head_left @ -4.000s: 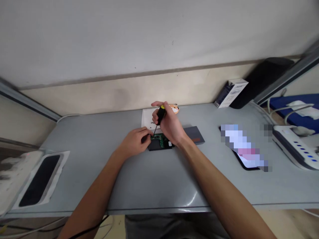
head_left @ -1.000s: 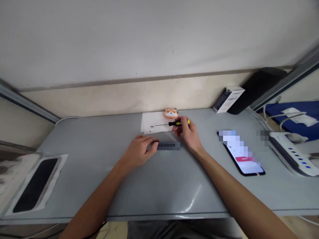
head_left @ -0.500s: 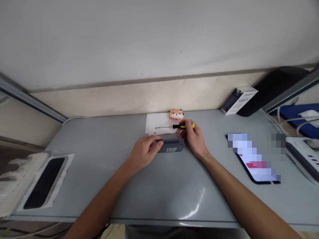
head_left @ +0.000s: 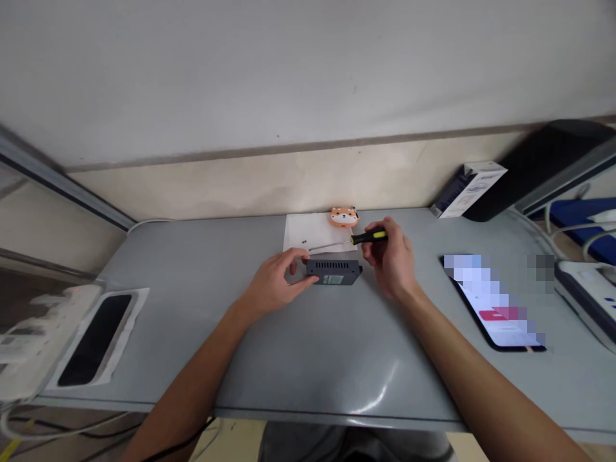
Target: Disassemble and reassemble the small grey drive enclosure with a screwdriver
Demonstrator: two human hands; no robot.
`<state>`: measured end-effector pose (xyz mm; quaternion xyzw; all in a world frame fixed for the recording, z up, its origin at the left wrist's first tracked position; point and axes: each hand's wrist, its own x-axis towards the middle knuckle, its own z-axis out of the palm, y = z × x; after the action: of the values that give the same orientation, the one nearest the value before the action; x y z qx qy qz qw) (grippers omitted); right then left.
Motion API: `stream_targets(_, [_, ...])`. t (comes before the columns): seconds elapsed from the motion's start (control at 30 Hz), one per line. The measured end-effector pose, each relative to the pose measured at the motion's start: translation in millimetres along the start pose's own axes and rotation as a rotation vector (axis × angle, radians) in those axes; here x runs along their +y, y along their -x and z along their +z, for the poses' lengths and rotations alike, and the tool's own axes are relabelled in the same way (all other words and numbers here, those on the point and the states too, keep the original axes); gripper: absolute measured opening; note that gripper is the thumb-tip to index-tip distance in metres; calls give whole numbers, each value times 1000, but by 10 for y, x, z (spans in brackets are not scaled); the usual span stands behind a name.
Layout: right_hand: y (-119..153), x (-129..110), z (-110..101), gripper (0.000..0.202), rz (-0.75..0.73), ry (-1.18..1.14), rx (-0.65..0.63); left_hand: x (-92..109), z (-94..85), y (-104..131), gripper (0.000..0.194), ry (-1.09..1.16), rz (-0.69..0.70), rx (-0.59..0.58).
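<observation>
A small dark box-shaped device [head_left: 342, 280] with a row of vent slots and a pale label stands on the grey table. My left hand [head_left: 272, 282] grips its left end between thumb and fingers. Held in my right hand [head_left: 393, 260] is a screwdriver [head_left: 368, 238] with a black and yellow handle. Its shaft points left, and the tip is over the near edge of a white paper sheet [head_left: 317, 230]. Tiny dark screws [head_left: 304, 242] lie on that sheet near the tip. Whether a screw sits on the tip, I cannot tell.
An orange animal-faced case [head_left: 344, 217] rests on the paper's back right corner. To the right lie a lit phone [head_left: 495, 308] and a power strip [head_left: 590, 295]. A carton [head_left: 469, 189] leans at the back right. A dark phone [head_left: 96, 340] lies at the left.
My right hand has moved right and up, away from the device's right end, carrying the screwdriver. The device now shows more of its vented side. My left hand still holds it.
</observation>
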<state>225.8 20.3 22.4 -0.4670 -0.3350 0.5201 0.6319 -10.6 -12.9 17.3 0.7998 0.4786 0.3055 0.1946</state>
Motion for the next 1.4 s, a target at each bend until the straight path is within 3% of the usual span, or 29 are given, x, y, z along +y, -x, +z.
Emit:
stream_targets(0.2, [21, -19, 29, 44, 71, 3, 23, -23, -5, 12, 38, 67, 55, 67])
stream_targets(0.5, [-4, 30, 16, 40, 91, 9, -25, 46, 45, 0, 23, 83, 258, 164])
stream_targets(0.67, [-22, 59, 20, 40, 80, 13, -13, 45, 62, -12, 20, 74, 254, 177])
stream_targets(1.03, [-12, 43, 7, 38, 85, 21, -24, 24, 29, -43, 7, -6, 387, 207])
stream_targets(1.23, [-38, 139, 7, 49, -26, 115, 118, 38, -8, -35, 10, -135, 464, 217])
stream_targets(1.4, [0, 244, 74, 55, -63, 233, -55, 56, -125, -26, 10, -220, 480, 173])
